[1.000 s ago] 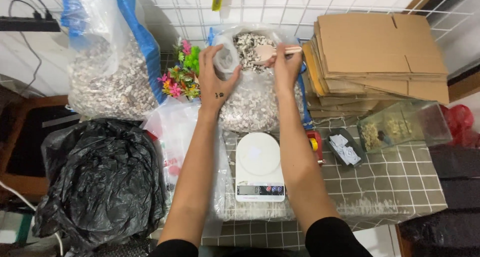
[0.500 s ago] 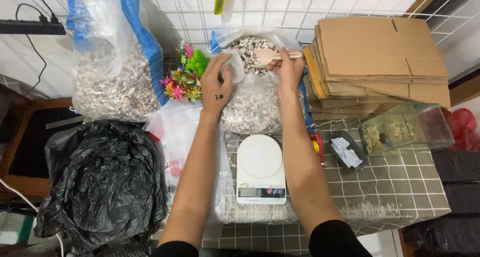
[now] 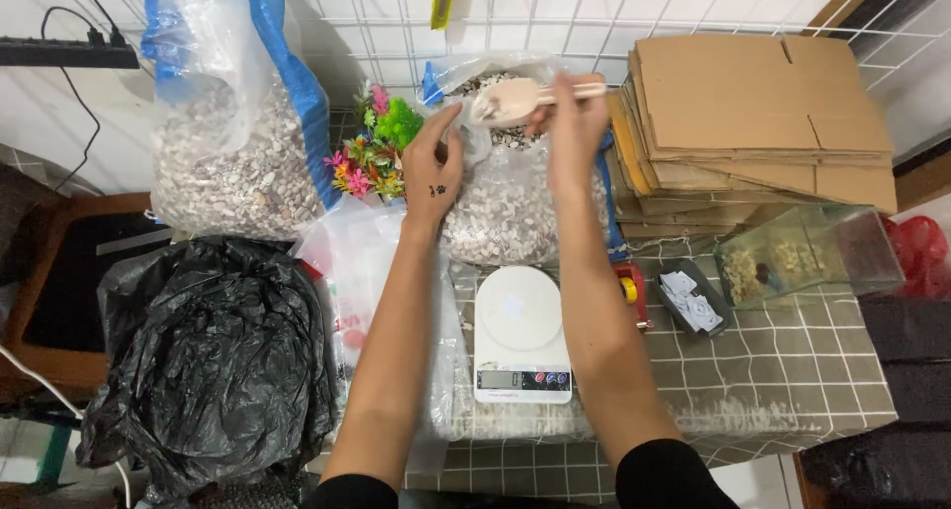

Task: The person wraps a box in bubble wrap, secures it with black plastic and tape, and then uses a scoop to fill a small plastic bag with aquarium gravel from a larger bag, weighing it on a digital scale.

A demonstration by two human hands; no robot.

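A wooden scoop is grasped by the right hand above the gravel bag, whose plastic rim is pinched by the left hand

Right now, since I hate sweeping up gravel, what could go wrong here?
The wooden scoop in the right hand hangs over the open gravel bag; tipped, it may scatter pieces. The left hand only pinches the bag's rim, so the bag might slump toward the white kitchen scale.
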